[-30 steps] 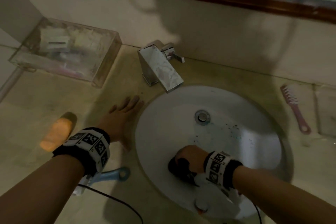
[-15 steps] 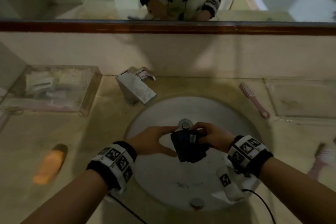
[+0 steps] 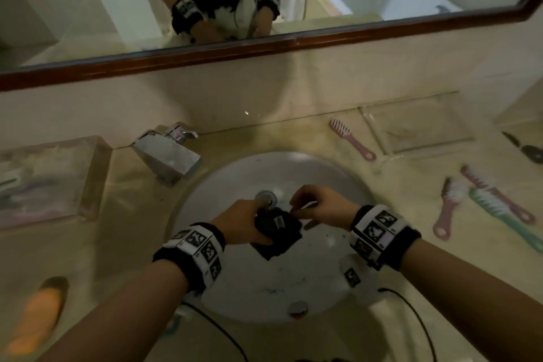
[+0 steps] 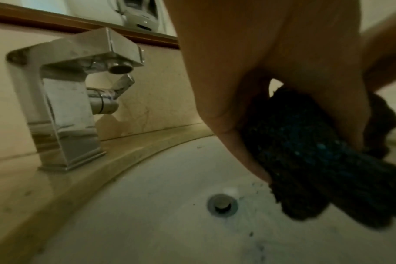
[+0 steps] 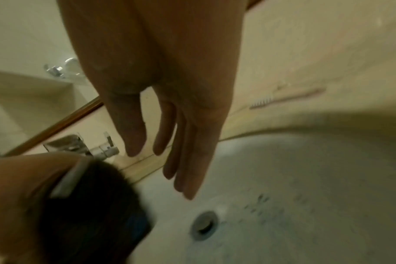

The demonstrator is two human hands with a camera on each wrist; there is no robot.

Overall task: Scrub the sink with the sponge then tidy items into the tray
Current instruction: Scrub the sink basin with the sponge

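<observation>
Over the middle of the sink (image 3: 235, 173), just this side of the drain (image 3: 266, 196), the dark sponge (image 3: 277, 232) is off the porcelain and wrapped up in the left hand (image 3: 241, 225), fingers and thumb curled right around it. From the left wrist view it looks like a nubbly black pad with teal flecks, and its long axis runs from inside the fist down and out toward the basin, with the free end drooping below the fingers. The right hand (image 3: 320, 207) is right next to it on the sponge's right side, holding nothing as far as I can see; the right wrist view shows its fingers (image 5: 183, 160) straight and loose, pointing down at the bowl. So the left hand is the one that actually has the scrubber, and the porcelain it needs to hit is straight below, with dark specks scattered near the drain and toward the near rim. My guess is scrubbing isn't finished yet, and the next stroke just means pressing that drooping end down flat. Tidying comes after: the pink comb (image 3: 351, 138) lies on the surface at the back right beside the clear tray (image 3: 458, 117), and more brushes (image 3: 496, 209) sit further right, all closer to the free right hand.
</observation>
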